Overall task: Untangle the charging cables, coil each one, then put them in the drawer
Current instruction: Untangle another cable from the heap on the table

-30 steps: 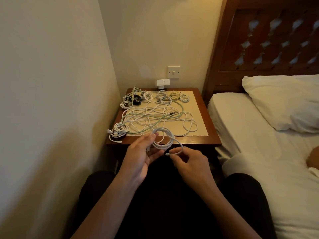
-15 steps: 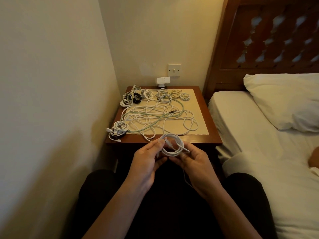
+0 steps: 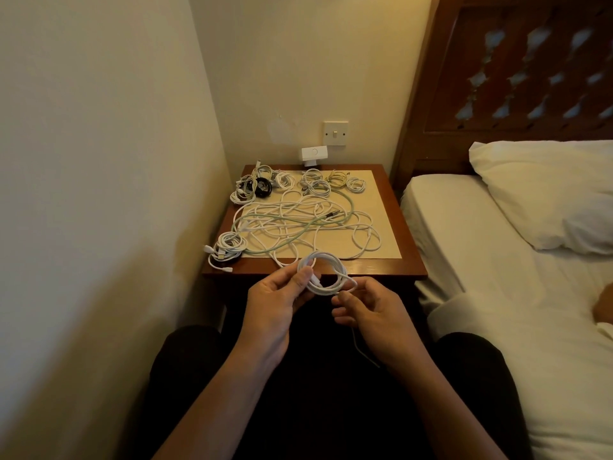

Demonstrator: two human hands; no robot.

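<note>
A white cable coil (image 3: pixel 331 273) hangs in the air just in front of the bedside table's front edge. My left hand (image 3: pixel 277 302) pinches its left side between thumb and fingers. My right hand (image 3: pixel 371 310) pinches the cable's free end at the coil's lower right, and a thin tail drops below that hand. On the table (image 3: pixel 365 272) lies a loose tangle of white and pale green cables (image 3: pixel 298 224). Several small coiled cables (image 3: pixel 311 184) sit along the back edge, and another white coil (image 3: pixel 227 247) rests at the front left corner. No drawer is visible.
A wall runs close along the left of the table. A bed (image 3: pixel 497 260) with a white pillow (image 3: pixel 547 190) and wooden headboard stands on the right. A white adapter (image 3: pixel 314 153) and wall switch (image 3: pixel 335 132) are behind the table. My dark-clothed legs fill the bottom.
The right hand has slid from the coil's middle to its lower right, pulling the free end outward. The left hand keeps its grip; the coil stays in front of the table edge.
</note>
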